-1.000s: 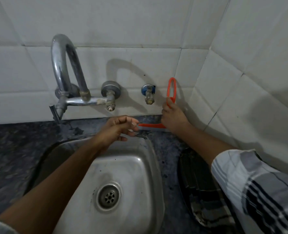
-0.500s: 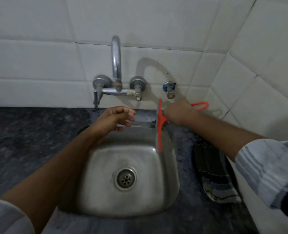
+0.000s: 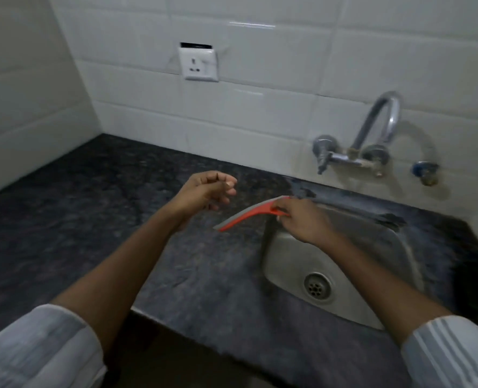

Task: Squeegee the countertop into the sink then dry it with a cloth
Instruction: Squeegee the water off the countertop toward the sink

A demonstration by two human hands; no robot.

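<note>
Your right hand (image 3: 302, 222) grips the orange squeegee (image 3: 249, 215) by its handle, fingers closed around it just over the sink's (image 3: 394, 264) left rim. The blade's long axis runs from the back, near the sink's rear left corner, forward and left out over the countertop (image 3: 78, 208). Its free tip ends past the sink edge, on the counter side. The frame is motion-blurred, so I can't tell whether the blade touches the stone or hangs slightly above it; probably just above.

Your left hand (image 3: 207, 191) holds nothing. Its fingers are loosely curled, hovering over the counter left of the blade, near but apart from it.

The key relation: the wide stretch of countertop lies to the left of both hands, running to the back left corner under the wall socket (image 3: 198, 64), and the sink lies to the right. The right hand is the one on the tool, so strokes likely need to start far left and pull right toward the sink rim. No cloth is in view.
</note>
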